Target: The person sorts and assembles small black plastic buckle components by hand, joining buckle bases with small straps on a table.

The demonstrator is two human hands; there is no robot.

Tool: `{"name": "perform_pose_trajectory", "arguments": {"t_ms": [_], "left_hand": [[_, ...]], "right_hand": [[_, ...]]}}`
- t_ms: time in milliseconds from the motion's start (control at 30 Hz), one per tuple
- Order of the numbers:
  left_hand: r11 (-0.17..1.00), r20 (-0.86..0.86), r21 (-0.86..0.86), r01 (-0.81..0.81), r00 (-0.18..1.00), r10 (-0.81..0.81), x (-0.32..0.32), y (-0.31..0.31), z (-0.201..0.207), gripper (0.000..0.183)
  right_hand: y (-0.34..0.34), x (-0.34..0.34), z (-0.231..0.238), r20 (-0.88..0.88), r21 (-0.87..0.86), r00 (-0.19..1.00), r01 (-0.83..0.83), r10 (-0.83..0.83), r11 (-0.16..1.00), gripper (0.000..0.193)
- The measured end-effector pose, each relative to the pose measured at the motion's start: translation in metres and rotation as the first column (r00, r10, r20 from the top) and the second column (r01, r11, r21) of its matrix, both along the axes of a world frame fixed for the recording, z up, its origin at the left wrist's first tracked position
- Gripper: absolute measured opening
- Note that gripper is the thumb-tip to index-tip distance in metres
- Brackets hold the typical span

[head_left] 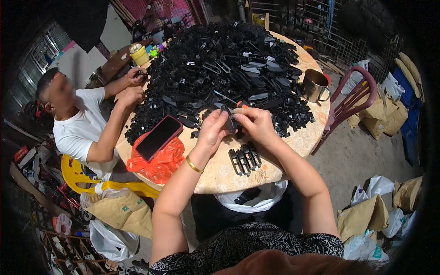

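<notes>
Head view: steel mug and phone flank black parts heap.

Dark phone screen lies on an orange plastic bag, worktop's left edge. Brown paper sacks (one w/ small green label) on floor lower left; more sacks and white bags at right.

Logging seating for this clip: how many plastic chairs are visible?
2: a maroon plastic chair beside the round table's right edge, and a yellow plastic chair under the seated co-worker at left. Others may be hidden.
</notes>
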State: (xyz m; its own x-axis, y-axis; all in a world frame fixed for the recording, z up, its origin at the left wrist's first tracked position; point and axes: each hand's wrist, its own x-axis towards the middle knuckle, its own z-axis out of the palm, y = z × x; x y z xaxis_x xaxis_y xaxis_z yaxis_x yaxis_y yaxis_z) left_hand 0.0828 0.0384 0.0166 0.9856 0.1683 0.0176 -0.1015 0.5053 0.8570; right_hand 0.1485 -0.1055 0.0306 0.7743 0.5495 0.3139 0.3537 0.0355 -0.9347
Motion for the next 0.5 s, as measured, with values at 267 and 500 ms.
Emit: {"name": "perform_pose_trajectory", "arguments": {"t_ms": [267, 500], "left_hand": [[0.979, 0.022, 0.172, -0.11, 0.994, 0.108, 0.003, -0.009, -0.008, 0.02], [0.784, 0.162, 0.537, -0.311, 0.95, 0.266, 0.002, -0.009, -0.009, 0.022]], "right_hand": [[-0.003, 0.011, -0.014, 0.454, 0.027, 0.889, 0.06, -0.065, 0.998, 0.018], [-0.009, 0.0, -0.012, 0.64, -0.138, 0.764, 0.007, 0.084, 0.99, 0.026]]}}
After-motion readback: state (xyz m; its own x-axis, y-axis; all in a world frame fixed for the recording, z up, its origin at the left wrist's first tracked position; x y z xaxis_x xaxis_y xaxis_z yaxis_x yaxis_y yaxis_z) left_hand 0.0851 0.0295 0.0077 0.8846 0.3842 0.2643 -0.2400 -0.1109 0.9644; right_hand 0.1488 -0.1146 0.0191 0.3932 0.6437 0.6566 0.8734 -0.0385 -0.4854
